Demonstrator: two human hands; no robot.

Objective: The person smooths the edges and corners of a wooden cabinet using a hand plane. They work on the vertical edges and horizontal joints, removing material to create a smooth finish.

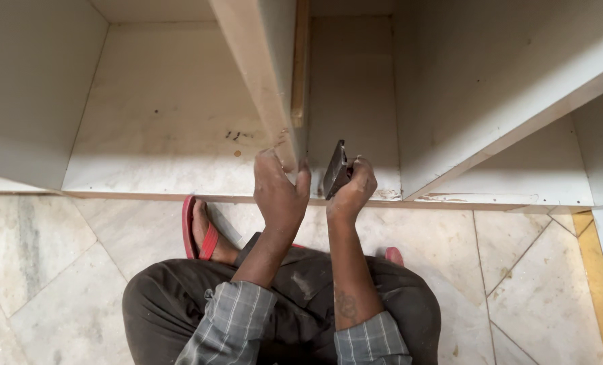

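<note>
In front of me stands a pale laminated cabinet carcass (pixel 166 108), its flat boards smooth and smudged, with a few dark marks on the bottom panel. An upright divider panel (pixel 264 74) runs down toward me, its raw edge chipped at the lower end, and a thin strip of bare wood (pixel 300 64) lies along its right face. Below me the floor (pixel 58 270) is polished marble in big veined slabs, with a yellow band at the far right. I squat in dark trousers (pixel 301 297), checked cuffs rolled, a red rubber sandal (pixel 196 230) on my foot. My left hand (pixel 279 192) presses against the divider's lower end, fingers bent around its edge. My right hand (pixel 352 192) is closed around a small dark flat block (pixel 335 169), rectangular and held edge-on, just right of the divider.
</note>
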